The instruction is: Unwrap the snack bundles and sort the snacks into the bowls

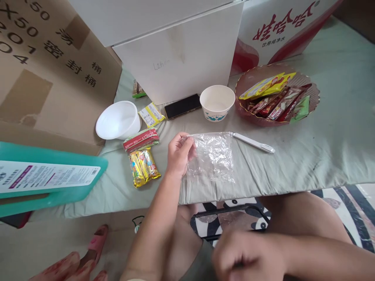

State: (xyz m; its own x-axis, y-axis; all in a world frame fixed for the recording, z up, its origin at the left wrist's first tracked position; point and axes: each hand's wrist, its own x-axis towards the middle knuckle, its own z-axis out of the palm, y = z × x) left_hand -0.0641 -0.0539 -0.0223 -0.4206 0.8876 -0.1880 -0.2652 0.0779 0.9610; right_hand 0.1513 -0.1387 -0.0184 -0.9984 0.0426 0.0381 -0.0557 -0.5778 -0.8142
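My left hand [180, 154] is closed on the upper left corner of a clear plastic bag [215, 156], which lies flat and crinkled on the cloth. A slim white stick-like tool, perhaps a bag clip [253, 142], lies at the bag's upper right corner. Low over my lap, my right hand [249, 255] is curled into a fist and blurred; whether it holds anything is hidden. Left of the bag are small yellow snack packets [144, 168] and a red snack packet [141, 139]. Behind the bag stands a white paper bowl [217, 102] with a blue-green print.
A scalloped pink basket [263, 121] at the right holds several wrapped snacks. A black phone [183, 106], a yellow packet [151, 115] and a tilted white bowl [118, 120] lie behind. Cardboard boxes [73, 97] and a teal jug [52, 199] border the left.
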